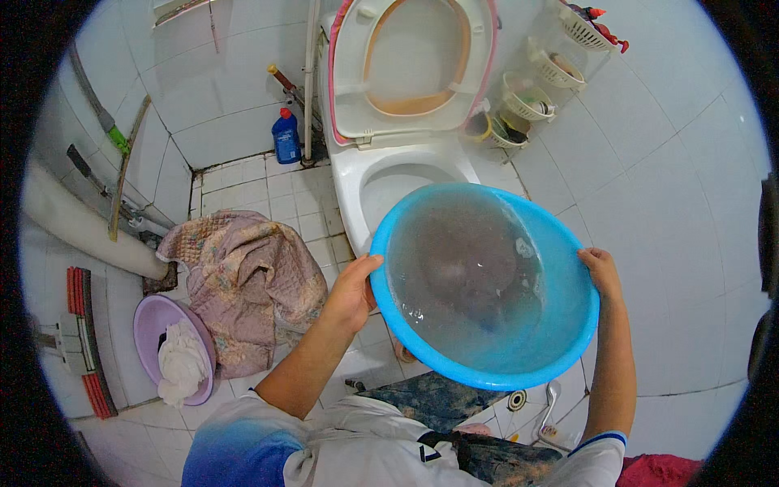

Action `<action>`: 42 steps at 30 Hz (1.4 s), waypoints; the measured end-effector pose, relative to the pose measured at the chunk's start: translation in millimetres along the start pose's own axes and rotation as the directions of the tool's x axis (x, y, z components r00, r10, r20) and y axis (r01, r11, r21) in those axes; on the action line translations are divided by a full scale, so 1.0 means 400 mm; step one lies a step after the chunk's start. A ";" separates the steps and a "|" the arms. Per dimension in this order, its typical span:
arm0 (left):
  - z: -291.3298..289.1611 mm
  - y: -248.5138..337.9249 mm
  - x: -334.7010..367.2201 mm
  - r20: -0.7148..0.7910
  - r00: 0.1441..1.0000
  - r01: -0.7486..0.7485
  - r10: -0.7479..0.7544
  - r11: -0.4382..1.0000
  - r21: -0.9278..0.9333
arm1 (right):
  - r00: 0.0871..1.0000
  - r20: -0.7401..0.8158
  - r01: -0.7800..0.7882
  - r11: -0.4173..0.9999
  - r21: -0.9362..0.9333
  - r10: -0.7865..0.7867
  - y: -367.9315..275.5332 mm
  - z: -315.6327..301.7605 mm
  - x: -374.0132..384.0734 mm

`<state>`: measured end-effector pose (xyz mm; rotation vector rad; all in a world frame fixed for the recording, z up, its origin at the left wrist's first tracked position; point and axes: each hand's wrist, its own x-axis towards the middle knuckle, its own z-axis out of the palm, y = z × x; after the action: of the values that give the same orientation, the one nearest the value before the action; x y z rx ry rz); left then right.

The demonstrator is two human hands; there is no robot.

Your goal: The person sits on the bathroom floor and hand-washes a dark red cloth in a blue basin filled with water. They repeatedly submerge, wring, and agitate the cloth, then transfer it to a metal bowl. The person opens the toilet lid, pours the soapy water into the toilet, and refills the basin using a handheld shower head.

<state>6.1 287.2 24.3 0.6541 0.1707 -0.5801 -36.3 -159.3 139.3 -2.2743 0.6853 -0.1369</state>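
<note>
Between my hands is a large round blue basin, held up in front of the white toilet and covering part of its bowl. Murky grey water with some suds fills the basin's left and far side; the bare inner wall shows on the right, so the basin tilts left. My left hand grips the left rim, its thumb on the edge. On the opposite rim, my right hand is closed with its fingers mostly hidden. The toilet's seat stands raised behind the basin.
A crumpled quilted cloth lies on the tiled floor at left, beside a purple basin holding white cloth. A blue bottle stands by the toilet. Wall baskets hang at far right; a shower head lies near my feet.
</note>
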 end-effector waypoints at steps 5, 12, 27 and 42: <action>0.009 0.003 0.001 -0.023 1.000 0.002 -0.002 1.000 0.016 | 1.000 -0.002 0.010 0.999 -0.046 -0.010 0.022 -0.011 0.026; 0.007 0.005 0.010 -0.044 0.998 0.046 -0.045 0.999 0.009 | 0.999 -0.011 0.046 0.998 -0.043 -0.046 0.010 -0.021 0.035; 0.023 0.027 0.014 -0.084 0.995 0.040 -0.045 0.997 -0.059 | 1.000 0.001 -0.017 0.991 -0.129 0.018 -0.093 -0.005 0.037; 0.016 0.036 0.022 -0.099 0.994 0.044 -0.053 0.995 -0.088 | 0.999 0.019 -0.023 0.987 -0.157 0.026 -0.199 0.020 0.062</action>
<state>21.2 288.6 34.2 0.5978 0.3058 -0.5833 21.9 -120.8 186.1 -2.4123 0.7360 -0.0489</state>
